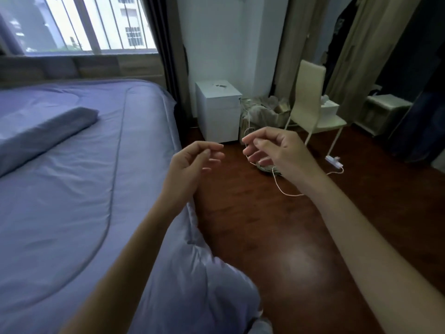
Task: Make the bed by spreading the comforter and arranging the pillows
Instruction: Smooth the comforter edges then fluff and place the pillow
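A: From the head view, which step is in hand?

B: The spreading is judged nearly done. The comforter (72,189) is laid flat across the bed (72,68), and one pillow (41,133) is seen on top of it at the left, lying askew. No second pillow is shown.

A: And the hands?

B: Both are raised over the floor (265,225), just off the bed's edge. The left hand (192,160) and the right hand (277,150) are held near each other but apart, fingers loosely curled, and nothing is plainly gripped. A thin white cord (286,192) is seen passing by the right hand; it is judged to lie behind it, though contact cannot be ruled out.

A: What is called for next?

B: The near corner of the comforter is left bunched and hanging over the edge at the lower right, so a light tug and a smoothing pass are probably needed there. The pillow is then to be squared toward the headboard.

A: Materials?

B: The comforter is a soft, lavender-blue quilted fabric, marked by a curved stitched seam and shallow creases. The pillow is a low, oblong block in matching cloth. The floor is dark, glossy wood. A white boxy cabinet (218,109) and a pale slim chair (310,100) are stood beyond the hands.
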A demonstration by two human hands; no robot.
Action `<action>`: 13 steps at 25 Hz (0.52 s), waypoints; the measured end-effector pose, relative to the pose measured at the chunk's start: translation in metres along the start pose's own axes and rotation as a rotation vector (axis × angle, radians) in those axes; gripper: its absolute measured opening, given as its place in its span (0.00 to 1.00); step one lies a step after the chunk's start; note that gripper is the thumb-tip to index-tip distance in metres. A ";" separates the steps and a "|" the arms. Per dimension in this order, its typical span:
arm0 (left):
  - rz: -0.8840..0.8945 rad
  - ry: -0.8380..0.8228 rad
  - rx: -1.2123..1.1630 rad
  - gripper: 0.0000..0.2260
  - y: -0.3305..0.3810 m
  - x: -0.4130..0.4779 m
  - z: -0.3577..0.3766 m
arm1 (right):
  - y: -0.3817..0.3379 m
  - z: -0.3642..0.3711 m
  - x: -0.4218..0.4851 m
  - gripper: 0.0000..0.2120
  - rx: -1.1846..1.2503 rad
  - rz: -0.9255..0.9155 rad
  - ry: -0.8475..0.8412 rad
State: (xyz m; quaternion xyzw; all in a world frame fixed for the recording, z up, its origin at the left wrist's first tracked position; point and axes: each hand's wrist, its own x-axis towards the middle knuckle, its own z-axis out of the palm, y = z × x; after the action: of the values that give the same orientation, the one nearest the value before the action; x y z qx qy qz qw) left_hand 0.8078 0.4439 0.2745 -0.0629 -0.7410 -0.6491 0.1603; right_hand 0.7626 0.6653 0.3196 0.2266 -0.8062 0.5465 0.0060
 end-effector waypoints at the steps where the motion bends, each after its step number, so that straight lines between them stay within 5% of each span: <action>1: -0.001 0.043 -0.004 0.13 -0.007 0.018 0.005 | 0.012 -0.007 0.023 0.11 -0.003 -0.004 -0.030; 6: 0.017 0.230 -0.032 0.13 -0.041 0.134 0.051 | 0.062 -0.047 0.150 0.10 0.019 -0.037 -0.111; 13: -0.037 0.260 -0.005 0.12 -0.054 0.247 0.079 | 0.112 -0.097 0.284 0.11 0.091 -0.033 -0.167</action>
State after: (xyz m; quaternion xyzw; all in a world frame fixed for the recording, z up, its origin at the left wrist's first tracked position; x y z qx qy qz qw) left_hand 0.5472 0.4852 0.2940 0.0351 -0.7133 -0.6565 0.2430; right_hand 0.4429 0.6822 0.3334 0.2846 -0.7746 0.5613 -0.0628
